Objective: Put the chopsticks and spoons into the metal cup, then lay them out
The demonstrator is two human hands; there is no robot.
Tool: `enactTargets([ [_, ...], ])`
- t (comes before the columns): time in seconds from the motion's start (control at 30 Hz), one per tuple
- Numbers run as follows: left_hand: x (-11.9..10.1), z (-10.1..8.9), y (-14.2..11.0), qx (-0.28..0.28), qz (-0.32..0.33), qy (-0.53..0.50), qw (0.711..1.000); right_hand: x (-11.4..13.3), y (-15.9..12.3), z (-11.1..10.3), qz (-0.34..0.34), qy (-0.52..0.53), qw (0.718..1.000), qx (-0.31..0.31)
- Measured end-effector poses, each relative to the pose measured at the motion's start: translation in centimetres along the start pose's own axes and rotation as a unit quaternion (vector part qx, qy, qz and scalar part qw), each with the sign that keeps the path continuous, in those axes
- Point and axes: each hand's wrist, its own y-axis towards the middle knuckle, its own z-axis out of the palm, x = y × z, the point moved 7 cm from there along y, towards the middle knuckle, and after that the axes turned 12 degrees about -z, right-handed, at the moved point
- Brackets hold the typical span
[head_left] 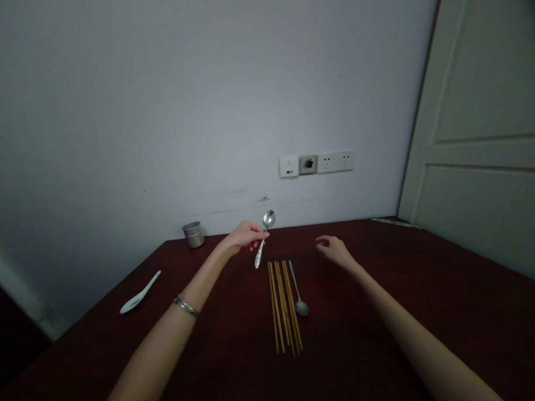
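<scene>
My left hand [250,234] pinches a metal spoon [259,254] by its handle, with the bowl up and the patterned handle end down, above the far part of the table. To the right, my right hand [335,249] hovers over the table with its fingers loosely bent and apart, and nothing shows in them. Between the hands and nearer to me lie several wooden chopsticks [282,308], side by side and lengthwise. Just right of them rests a second metal spoon [301,307], its bowl toward me.
On the dark red table [229,354], a white soup spoon [139,297] lies at the left. A metal cup [194,234] stands at the far left corner. A thin strip [395,222] lies far right. Behind are a wall with sockets [335,161] and a pale door [484,128].
</scene>
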Motion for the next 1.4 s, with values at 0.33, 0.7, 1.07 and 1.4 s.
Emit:
enactTargets([
  [0.33,-0.2,5.6,4.2,-0.089,0.056,-0.137,0.985,9.7,-2.6,2.1,0.004,0.291,0.912,0.291],
  [0.7,0.2,3.7,4.0,-0.199,0.068,-0.055,0.976,9.1,-1.4,5.5,0.035,0.355,0.918,0.175],
  [1.07,-7.3,5.1,-4.6,-0.293,0.352,0.391,0.798,11.5,-0.3,-1.9,-0.110,0.080,0.986,0.093],
  [1.4,-5.4,7.8,-2.4,-0.124,0.308,0.317,0.888,13.7,-1.8,-2.7,-0.192,-0.040,0.969,0.153],
])
